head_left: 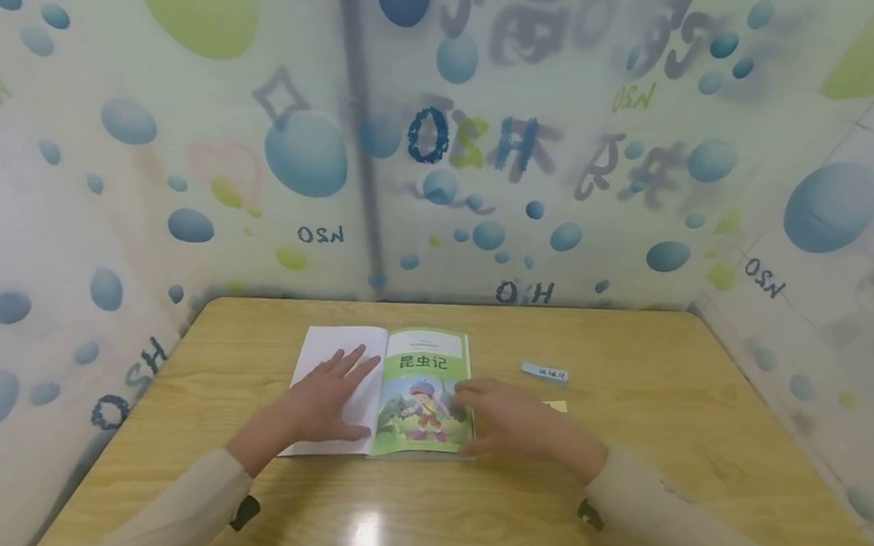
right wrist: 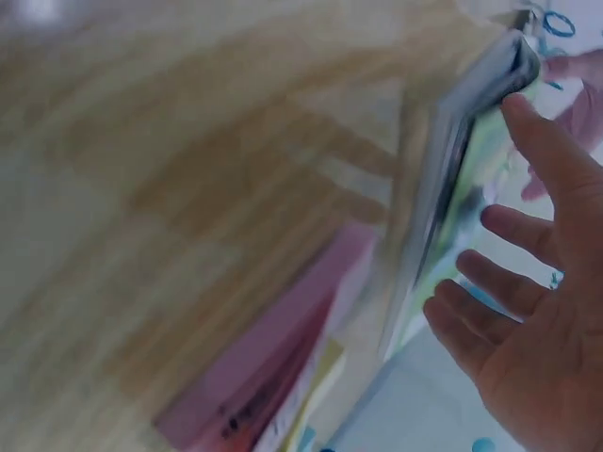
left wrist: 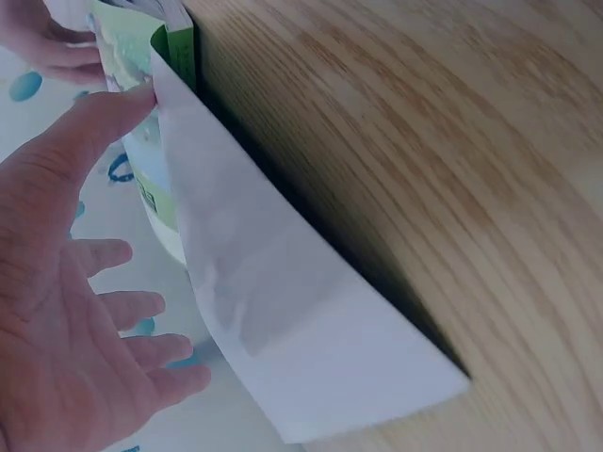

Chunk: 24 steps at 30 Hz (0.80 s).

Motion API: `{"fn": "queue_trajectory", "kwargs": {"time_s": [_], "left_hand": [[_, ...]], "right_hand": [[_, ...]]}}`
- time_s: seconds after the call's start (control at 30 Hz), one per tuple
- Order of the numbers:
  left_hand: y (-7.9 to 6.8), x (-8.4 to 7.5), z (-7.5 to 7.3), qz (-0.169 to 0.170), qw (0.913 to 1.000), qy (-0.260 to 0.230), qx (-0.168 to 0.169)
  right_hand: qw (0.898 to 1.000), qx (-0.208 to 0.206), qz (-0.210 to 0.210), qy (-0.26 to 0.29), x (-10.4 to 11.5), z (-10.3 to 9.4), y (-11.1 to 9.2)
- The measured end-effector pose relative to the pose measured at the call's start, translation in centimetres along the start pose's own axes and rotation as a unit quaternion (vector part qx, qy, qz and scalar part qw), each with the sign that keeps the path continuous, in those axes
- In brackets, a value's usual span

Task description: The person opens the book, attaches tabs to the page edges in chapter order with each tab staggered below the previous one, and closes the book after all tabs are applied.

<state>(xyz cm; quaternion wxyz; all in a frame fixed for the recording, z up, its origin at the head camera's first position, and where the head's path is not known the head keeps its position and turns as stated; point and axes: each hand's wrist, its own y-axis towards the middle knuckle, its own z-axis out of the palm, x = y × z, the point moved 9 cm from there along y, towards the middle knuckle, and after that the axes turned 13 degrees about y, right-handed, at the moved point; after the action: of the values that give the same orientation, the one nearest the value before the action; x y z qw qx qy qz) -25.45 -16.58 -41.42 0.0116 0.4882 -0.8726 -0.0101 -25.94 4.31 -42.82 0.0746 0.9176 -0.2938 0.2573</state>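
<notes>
An open book lies on the table, with a blank white left page (head_left: 338, 342) and a green illustrated title page (head_left: 421, 414) on the right. My left hand (head_left: 316, 401) is over the white page with its fingers spread. In the left wrist view that page (left wrist: 264, 311) stands slightly off the table, and the thumb tip is at the fold. Beside the book's right edge is my right hand (head_left: 511, 418), fingers extended and apart. The right wrist view shows its thumb near the lower edge of the book (right wrist: 462, 188); whether it touches is unclear.
A small light-blue strip (head_left: 544, 372) lies right of the book on the wooden table (head_left: 659, 454). A yellow piece (head_left: 555, 406) is partly hidden behind my right hand. In the right wrist view, a pink folded piece (right wrist: 273, 348) sits near the book. Patterned walls (head_left: 440, 223) enclose the table.
</notes>
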Motion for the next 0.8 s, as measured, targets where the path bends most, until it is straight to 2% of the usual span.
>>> {"fn": "queue_trajectory", "kwargs": {"time_s": [0.23,0.47,0.7,0.8], "left_hand": [[1.3,-1.1,0.8,0.013,0.9999,-0.003,0.01],[1.6,-1.0,1.4,0.003,0.9992,-0.025,0.031],[1.8,-1.3,2.0,0.019,0.9983,-0.049,0.024],[1.9,-1.3,2.4,0.013,0.998,-0.054,0.031]], "right_hand": [[0.999,0.025,0.03,0.009,-0.3,1.7,0.4],[0.999,0.031,0.031,0.002,-0.5,1.9,0.4],[1.0,0.025,0.013,-0.007,-0.3,1.8,-0.1],[1.0,0.022,0.011,-0.001,-0.4,1.7,-0.3]]}}
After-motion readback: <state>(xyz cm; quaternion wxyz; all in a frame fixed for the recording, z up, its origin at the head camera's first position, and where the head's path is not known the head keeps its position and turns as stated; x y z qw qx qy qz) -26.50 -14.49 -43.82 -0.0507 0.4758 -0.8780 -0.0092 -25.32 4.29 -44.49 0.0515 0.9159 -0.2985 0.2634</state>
